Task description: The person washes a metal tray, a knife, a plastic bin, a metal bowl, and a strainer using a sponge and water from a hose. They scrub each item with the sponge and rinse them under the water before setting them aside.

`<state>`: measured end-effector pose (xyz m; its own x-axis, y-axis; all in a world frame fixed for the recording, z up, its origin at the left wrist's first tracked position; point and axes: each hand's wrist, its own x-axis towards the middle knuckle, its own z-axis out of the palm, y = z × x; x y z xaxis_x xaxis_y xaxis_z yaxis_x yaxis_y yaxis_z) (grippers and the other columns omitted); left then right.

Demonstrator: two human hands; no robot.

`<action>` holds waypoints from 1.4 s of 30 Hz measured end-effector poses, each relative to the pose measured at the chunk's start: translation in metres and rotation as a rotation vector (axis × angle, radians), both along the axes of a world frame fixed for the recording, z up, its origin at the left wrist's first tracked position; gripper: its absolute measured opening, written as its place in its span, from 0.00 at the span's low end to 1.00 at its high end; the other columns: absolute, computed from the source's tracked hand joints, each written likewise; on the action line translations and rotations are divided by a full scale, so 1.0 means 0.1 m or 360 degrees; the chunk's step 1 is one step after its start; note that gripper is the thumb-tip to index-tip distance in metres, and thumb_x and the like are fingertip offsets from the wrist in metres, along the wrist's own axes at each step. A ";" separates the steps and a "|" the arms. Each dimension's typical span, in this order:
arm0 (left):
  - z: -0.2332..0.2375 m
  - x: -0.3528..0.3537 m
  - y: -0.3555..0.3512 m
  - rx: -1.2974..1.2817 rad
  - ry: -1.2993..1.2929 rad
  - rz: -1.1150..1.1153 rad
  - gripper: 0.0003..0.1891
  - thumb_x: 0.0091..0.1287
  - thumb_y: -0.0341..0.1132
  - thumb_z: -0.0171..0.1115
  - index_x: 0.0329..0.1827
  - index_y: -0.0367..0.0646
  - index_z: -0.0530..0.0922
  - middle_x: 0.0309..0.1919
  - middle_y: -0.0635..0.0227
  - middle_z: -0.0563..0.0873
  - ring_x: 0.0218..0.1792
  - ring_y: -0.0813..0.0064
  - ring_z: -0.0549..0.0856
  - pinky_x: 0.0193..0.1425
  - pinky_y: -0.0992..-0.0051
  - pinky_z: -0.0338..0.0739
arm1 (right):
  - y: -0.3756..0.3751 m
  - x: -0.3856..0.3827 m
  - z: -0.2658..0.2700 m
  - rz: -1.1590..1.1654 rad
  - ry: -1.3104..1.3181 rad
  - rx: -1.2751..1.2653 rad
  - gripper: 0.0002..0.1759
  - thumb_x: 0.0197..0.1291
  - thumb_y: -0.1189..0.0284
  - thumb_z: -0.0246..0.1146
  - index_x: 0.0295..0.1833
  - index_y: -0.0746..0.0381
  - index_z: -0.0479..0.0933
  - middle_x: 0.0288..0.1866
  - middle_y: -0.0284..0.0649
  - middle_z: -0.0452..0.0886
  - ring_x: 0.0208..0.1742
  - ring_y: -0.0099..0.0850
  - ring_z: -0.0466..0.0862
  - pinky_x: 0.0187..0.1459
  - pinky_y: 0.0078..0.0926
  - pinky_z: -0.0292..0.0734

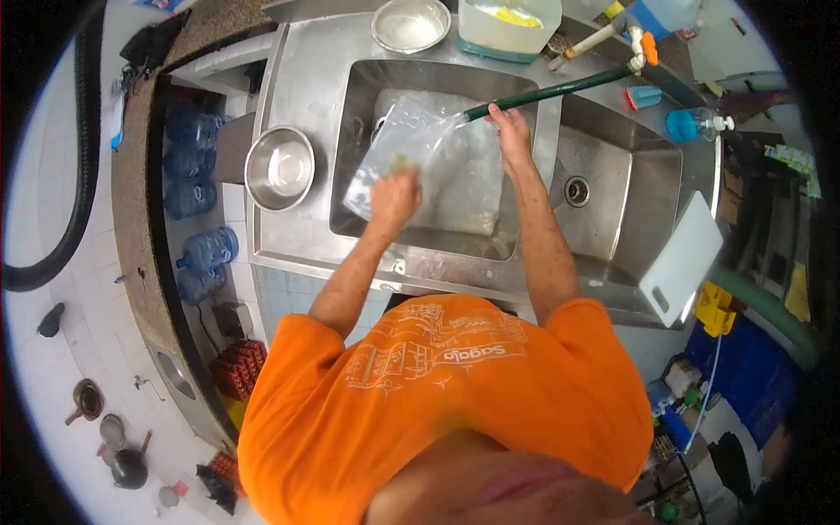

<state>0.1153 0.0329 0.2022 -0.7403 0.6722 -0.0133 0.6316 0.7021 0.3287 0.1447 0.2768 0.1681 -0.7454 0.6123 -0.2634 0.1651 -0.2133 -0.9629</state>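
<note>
My left hand [395, 199] is closed and blurred by motion over a pale, see-through rectangular sheet or board [389, 144] in the left sink basin. A yellow-green patch at its fingers looks like a sponge [401, 163], mostly hidden. With my right hand [514, 138], I pinch a dark green hose [547, 92] close to its clear end. Water runs from that end across the sheet. Cloudy water and a larger pale flat shape lie beneath, inside the left basin [346, 114].
Left of the basin stands a steel bowl [280, 168]; another bowl [411, 24] and a plastic tub [507, 35] line the back. The hose joins an orange-handled tap [646, 51]. To the right are a second basin [604, 157], a soap bottle [689, 124] and a white cutting board [682, 262].
</note>
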 end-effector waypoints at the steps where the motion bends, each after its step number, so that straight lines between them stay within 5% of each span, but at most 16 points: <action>1: 0.00 -0.01 0.04 0.0040 0.0012 0.0002 0.07 0.54 0.33 0.60 0.31 0.44 0.70 0.22 0.55 0.81 0.26 0.49 0.81 0.27 0.54 0.74 | -0.04 0.03 0.06 -0.0026 0.0023 -0.0061 0.16 0.60 0.57 0.62 0.45 0.56 0.75 0.44 0.29 0.81 0.45 0.21 0.76 0.45 0.24 0.61; 18: -0.08 0.09 0.01 -0.0034 -0.0047 -0.0012 0.12 0.54 0.36 0.64 0.36 0.44 0.72 0.28 0.56 0.83 0.32 0.51 0.83 0.34 0.55 0.77 | 0.06 -0.21 -0.14 -0.0236 -0.0268 -0.0010 0.11 0.58 0.68 0.63 0.35 0.67 0.77 0.34 0.38 0.80 0.34 0.27 0.79 0.35 0.25 0.70; 21: -0.08 0.05 -0.01 0.0033 -0.0025 0.0011 0.11 0.53 0.36 0.63 0.36 0.43 0.73 0.28 0.56 0.83 0.32 0.51 0.83 0.34 0.54 0.77 | -0.03 -0.17 0.01 -0.0143 -0.0180 -0.0114 0.16 0.58 0.69 0.63 0.48 0.69 0.73 0.36 0.40 0.80 0.33 0.28 0.80 0.32 0.27 0.71; 23: -0.13 0.02 -0.04 0.0097 -0.0010 0.0023 0.11 0.53 0.36 0.63 0.35 0.43 0.73 0.27 0.55 0.82 0.31 0.50 0.83 0.34 0.54 0.76 | -0.12 -0.13 0.05 -0.0311 -0.0181 -0.0161 0.30 0.59 0.72 0.62 0.65 0.67 0.59 0.40 0.43 0.80 0.32 0.30 0.82 0.31 0.28 0.74; 26: -0.18 -0.08 -0.05 -0.0009 -0.0134 0.0097 0.11 0.55 0.37 0.61 0.38 0.44 0.74 0.32 0.53 0.82 0.29 0.51 0.83 0.32 0.55 0.77 | -0.37 -0.04 0.14 -0.0544 -0.0056 -0.0229 0.37 0.61 0.72 0.61 0.70 0.57 0.49 0.43 0.42 0.79 0.33 0.29 0.83 0.29 0.22 0.72; 28: -0.19 -0.09 -0.04 0.0205 -0.0062 0.0167 0.09 0.53 0.35 0.61 0.31 0.40 0.74 0.23 0.52 0.81 0.28 0.48 0.82 0.33 0.52 0.75 | -0.42 0.01 0.04 -0.0535 0.0061 -0.0343 0.43 0.60 0.76 0.61 0.73 0.48 0.42 0.43 0.45 0.78 0.33 0.29 0.83 0.28 0.20 0.72; 31: -0.15 -0.09 0.01 0.0209 -0.0091 0.0220 0.10 0.52 0.35 0.61 0.30 0.38 0.74 0.23 0.52 0.81 0.29 0.47 0.82 0.34 0.51 0.75 | -0.35 0.05 -0.13 -0.0269 0.0382 0.0171 0.38 0.56 0.77 0.61 0.71 0.51 0.53 0.44 0.47 0.80 0.36 0.34 0.83 0.35 0.29 0.75; 33: -0.11 -0.08 0.05 0.0238 -0.0124 0.0267 0.10 0.52 0.36 0.61 0.29 0.38 0.74 0.23 0.51 0.81 0.29 0.47 0.82 0.35 0.51 0.75 | -0.20 0.10 -0.26 0.0119 0.0077 0.1550 0.31 0.50 0.73 0.66 0.62 0.50 0.68 0.46 0.43 0.80 0.38 0.38 0.83 0.40 0.34 0.75; 36: -0.10 -0.09 0.11 0.0321 -0.0159 0.0360 0.10 0.52 0.36 0.61 0.28 0.37 0.74 0.24 0.50 0.81 0.31 0.46 0.81 0.37 0.51 0.74 | -0.01 0.11 -0.10 0.0508 -0.0516 0.1806 0.21 0.48 0.65 0.68 0.50 0.51 0.75 0.46 0.40 0.80 0.39 0.43 0.82 0.41 0.40 0.74; 40: -0.08 -0.12 0.18 0.0435 -0.0159 0.0375 0.09 0.50 0.33 0.61 0.29 0.37 0.75 0.27 0.49 0.81 0.32 0.46 0.80 0.36 0.53 0.74 | 0.08 -0.09 0.22 0.0620 0.0037 0.2693 0.21 0.50 0.55 0.66 0.47 0.53 0.76 0.33 0.42 0.83 0.38 0.43 0.83 0.37 0.42 0.74; 42: -0.07 -0.10 0.23 0.0468 -0.0180 0.0411 0.10 0.51 0.35 0.61 0.28 0.36 0.75 0.26 0.49 0.81 0.32 0.45 0.81 0.37 0.52 0.74 | 0.15 -0.18 0.09 0.0934 -0.0129 0.2513 0.23 0.50 0.50 0.64 0.46 0.55 0.78 0.33 0.44 0.83 0.38 0.44 0.83 0.38 0.42 0.75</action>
